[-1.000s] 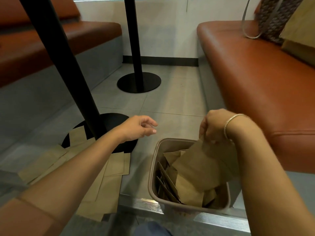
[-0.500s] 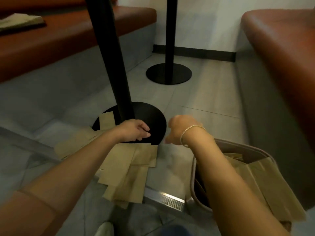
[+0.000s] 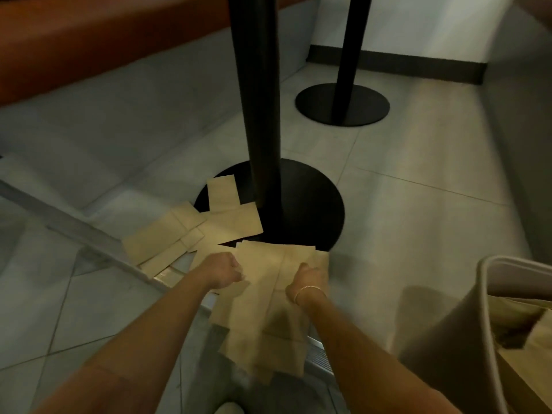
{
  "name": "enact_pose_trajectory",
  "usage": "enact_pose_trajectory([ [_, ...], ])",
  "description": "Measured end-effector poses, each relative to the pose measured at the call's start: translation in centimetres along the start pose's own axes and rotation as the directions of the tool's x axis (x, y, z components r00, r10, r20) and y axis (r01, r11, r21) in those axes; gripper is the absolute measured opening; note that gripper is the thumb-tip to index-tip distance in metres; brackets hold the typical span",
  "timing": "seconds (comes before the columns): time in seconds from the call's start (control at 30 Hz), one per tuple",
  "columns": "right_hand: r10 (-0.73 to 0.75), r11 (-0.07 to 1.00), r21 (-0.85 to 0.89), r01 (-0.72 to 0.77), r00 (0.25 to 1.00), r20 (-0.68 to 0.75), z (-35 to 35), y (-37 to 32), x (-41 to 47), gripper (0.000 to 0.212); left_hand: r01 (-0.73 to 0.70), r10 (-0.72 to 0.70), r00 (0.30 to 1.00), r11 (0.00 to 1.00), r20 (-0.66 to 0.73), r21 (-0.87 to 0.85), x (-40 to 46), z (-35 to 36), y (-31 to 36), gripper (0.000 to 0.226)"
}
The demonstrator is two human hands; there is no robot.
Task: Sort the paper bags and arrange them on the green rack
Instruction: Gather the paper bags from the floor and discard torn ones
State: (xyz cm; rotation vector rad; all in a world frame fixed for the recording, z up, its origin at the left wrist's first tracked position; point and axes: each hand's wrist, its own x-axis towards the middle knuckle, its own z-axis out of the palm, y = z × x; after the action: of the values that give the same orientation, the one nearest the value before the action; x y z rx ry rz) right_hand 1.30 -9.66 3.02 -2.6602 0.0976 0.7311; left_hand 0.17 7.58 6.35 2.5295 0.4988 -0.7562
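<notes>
Early going, I judge: flat paper bags (image 3: 263,297) lie loose on the floor at 6 o'clock of the table base (image 3: 301,204); left hand (image 3: 222,270) and right hand (image 3: 306,280) curl onto them, grip unclear; more fill the bin (image 3: 466,330) at 4 o'clock; no green rack in sight.

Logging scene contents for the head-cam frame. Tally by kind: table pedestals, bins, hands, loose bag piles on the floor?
Black table pedestals: 2, near and far
Bins holding bags: 1
Hands: 2, left hand and right hand, both on the near pile
Floor bag piles: 2, near pile and far pile; bags overlap, single count unclear
Total: 7
</notes>
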Motion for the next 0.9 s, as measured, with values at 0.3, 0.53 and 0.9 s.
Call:
enact_pose_trajectory([
  [0.3, 0.262, 0.941, 0.233, -0.246, 0.964, -0.039, 1.9, 1.5, 3.6, 0.068, 0.206, -0.205, 0.978, 0.978, -0.027, 0.019, 3.5, 6.0, -2.8, 0.084],
  [0.53, 0.338, 0.819, 0.492, -0.297, 0.941, 0.005, 2.8, 1.4, 4.6, 0.069, 0.247, -0.255, 0.958, 0.966, -0.128, -0.070, 4.0, 8.5, -2.8, 0.092],
  [0.9, 0.095, 0.891, 0.454, -0.024, 0.986, -0.134, 2.9, 0.8, 4.5, 0.025, 0.381, -0.402, 0.897, 0.914, -0.183, -0.139, 4.4, 9.4, -0.6, 0.063],
])
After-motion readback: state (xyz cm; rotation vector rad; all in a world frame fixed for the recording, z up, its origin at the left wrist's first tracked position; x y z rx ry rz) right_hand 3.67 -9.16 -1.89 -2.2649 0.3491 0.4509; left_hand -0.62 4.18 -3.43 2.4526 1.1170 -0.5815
